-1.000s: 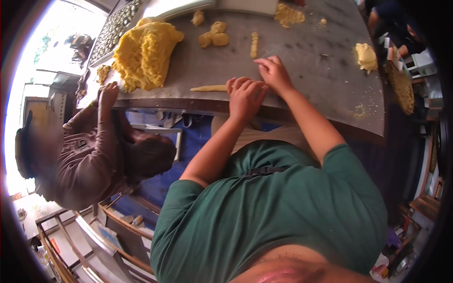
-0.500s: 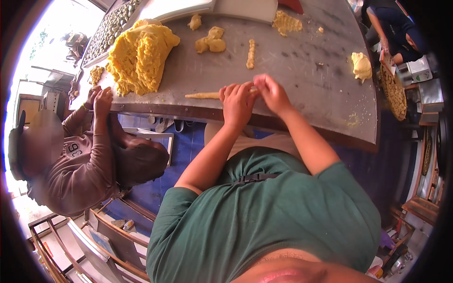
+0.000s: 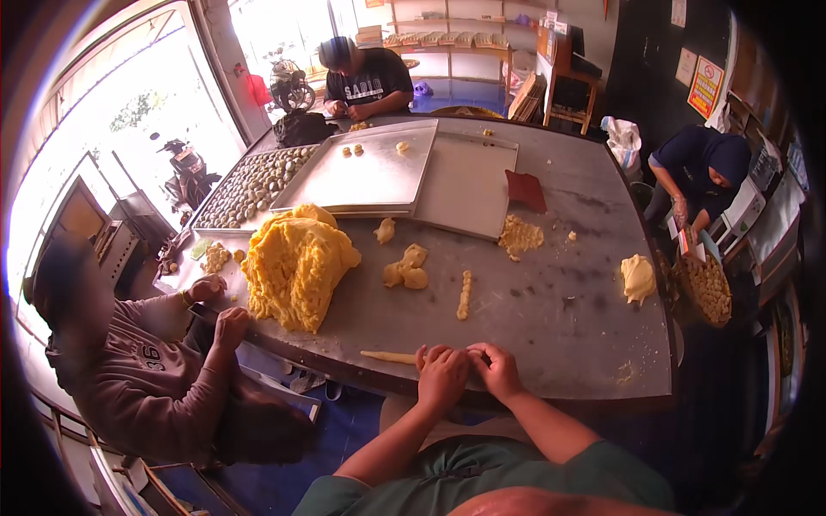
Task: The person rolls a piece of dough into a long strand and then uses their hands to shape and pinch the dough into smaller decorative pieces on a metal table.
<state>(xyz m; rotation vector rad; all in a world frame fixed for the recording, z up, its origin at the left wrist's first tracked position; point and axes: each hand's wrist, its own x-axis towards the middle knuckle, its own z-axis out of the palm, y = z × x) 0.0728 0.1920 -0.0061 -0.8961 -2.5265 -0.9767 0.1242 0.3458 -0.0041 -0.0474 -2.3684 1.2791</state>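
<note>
head view: at lower middle of the frame, the left hand (image 3: 443, 376) lies over the right end of a dough rope (image 3: 387, 356), fingers bent; whether they press it, i cannot tell. just beside, the right hand (image 3: 496, 368) has its fingers curled inward, but what is between them is hidden, so its grip i cannot tell. the rope rests near the front edge of the counter (image 3: 559, 344), thin tip pointing left. uneven pressure could tear or flatten this soft-looking rope; rolling toward the lower frame could drop it off the edge. higher, around the middle, lie a knobbed dough strip (image 3: 465, 295) and, to upper left, a big dough mass (image 3: 297, 271).
</note>
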